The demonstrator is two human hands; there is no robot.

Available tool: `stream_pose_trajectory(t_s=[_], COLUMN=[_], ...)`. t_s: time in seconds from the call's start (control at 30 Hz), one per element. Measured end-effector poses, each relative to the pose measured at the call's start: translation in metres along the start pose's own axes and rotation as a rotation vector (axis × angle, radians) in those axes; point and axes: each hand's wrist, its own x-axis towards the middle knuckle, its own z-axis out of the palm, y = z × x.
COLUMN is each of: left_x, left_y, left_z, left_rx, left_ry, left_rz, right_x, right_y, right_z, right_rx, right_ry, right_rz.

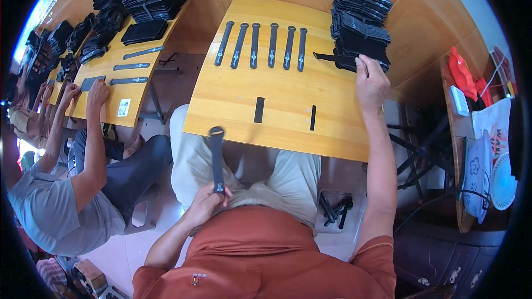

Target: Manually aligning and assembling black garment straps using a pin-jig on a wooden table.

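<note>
My left hand (207, 204) is closed round the lower end of a dark grey strap (217, 158), which stands up over my lap with a looped end at its top. My right hand (371, 84) reaches to the far right of the yellow wooden table (266, 91), with thumb and fingers pinched on a black strap (334, 57) at the front of a pile of folded black fabric pieces (363, 36). That strap sticks out leftward with a small loop at its tip. Several similar grey straps (272, 45) lie side by side at the back of the table.
Two short black strips (259, 109) (313, 117) lie near the table's front edge. A co-worker (66, 188) handles a dark piece at another table (136, 91) on the left. A side shelf (457, 149) at right holds a small fan (503, 180). Black items (335, 210) sit below my table.
</note>
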Motion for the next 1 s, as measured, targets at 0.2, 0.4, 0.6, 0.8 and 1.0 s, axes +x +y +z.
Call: stream_pose_trajectory(t_s=[0.2,0.4,0.6,0.8,1.0], left_x=[0.003,0.006,0.006,0.008,0.008], left_y=[-0.003,-0.003,0.003,-0.001,0.002], left_z=[0.003,0.002,0.01,0.007,0.008], left_rx=[-0.105,-0.226,-0.276,-0.305,-0.433], left_ry=[0.026,0.002,0.013,-0.037,-0.042], left_rz=[-0.021,-0.011,0.032,0.05,-0.014], right_x=[-0.044,-0.077,-0.068,-0.051,-0.046], right_y=[0.011,0.014,0.013,0.012,0.009], right_z=[0.03,0.058,0.074,0.083,0.085], right_rx=[0.032,0.081,0.067,-0.022,-0.045], right_ry=[-0.099,-0.349,-0.471,-0.563,-0.637], right_rz=[-0.103,-0.05,0.02,0.053,0.089])
